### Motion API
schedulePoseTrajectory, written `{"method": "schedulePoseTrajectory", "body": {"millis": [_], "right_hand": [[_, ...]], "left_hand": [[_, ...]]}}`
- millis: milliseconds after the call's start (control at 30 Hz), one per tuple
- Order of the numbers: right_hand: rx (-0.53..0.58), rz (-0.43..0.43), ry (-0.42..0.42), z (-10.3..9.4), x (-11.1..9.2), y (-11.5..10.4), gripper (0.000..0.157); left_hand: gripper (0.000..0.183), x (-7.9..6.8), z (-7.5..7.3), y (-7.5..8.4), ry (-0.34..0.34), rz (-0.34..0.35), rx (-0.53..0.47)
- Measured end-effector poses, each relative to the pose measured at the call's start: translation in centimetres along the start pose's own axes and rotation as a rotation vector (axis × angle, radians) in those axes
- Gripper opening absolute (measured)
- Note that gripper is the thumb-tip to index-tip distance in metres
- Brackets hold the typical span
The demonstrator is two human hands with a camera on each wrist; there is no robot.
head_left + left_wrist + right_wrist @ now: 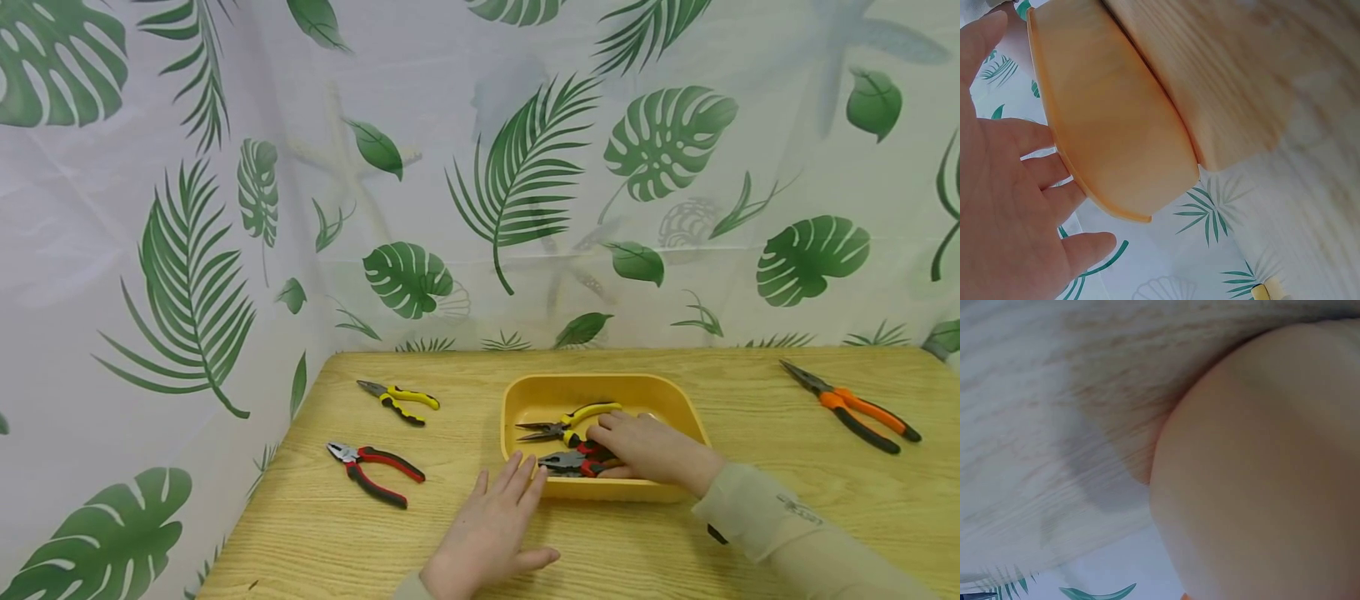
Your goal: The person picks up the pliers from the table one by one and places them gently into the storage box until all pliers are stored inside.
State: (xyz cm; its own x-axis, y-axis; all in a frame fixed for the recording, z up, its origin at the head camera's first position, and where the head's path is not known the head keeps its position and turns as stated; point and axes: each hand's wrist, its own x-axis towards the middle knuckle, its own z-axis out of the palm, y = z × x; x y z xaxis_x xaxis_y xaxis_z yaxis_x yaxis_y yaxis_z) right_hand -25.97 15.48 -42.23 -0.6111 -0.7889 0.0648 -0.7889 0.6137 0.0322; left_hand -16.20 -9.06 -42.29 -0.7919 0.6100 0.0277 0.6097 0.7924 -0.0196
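In the head view a yellow tray [600, 490] holds long-nose pliers [592, 409] with yellow-and-black handles. Nearer its front wall lie combination pliers [562, 461] with red-and-black handles. My right hand [648, 450] reaches over the tray's right side, its fingers and thumb about the red-and-black handles, which it partly hides. My left hand [491, 525] is spread at the tray's front left corner, fingertips at the rim. The left wrist view shows that hand [1016, 200] with straight fingers against the tray wall [1110, 119]. A blurred tan surface fills much of the right wrist view; no fingers show there.
Left of the tray on the wooden table [300, 550] lie yellow-and-black long-nose pliers [405, 398] and red-and-black combination pliers [375, 477]. Orange-and-black long-nose pliers [855, 408] lie far right. A leaf-patterned curtain [525, 317] hangs behind and on the left.
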Motion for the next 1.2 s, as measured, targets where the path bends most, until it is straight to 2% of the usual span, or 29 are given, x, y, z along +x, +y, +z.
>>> {"method": "schedulePoseTrajectory", "body": {"millis": [400,733,1200], "right_hand": [[0.006,0.020,-0.004,0.08,0.10,0.14,0.036],[0.063,0.058,-0.030,0.14,0.14,0.17,0.036],[0.045,0.034,0.005,-0.08,0.07,0.17,0.034]], "left_hand": [[0.084,0.09,-0.06,-0.08,-0.012,-0.001,-0.004],[0.084,0.02,-0.05,-0.06,-0.004,0.001,0.003],[0.084,0.01,-0.09,-0.03,-0.017,0.000,-0.006]]}}
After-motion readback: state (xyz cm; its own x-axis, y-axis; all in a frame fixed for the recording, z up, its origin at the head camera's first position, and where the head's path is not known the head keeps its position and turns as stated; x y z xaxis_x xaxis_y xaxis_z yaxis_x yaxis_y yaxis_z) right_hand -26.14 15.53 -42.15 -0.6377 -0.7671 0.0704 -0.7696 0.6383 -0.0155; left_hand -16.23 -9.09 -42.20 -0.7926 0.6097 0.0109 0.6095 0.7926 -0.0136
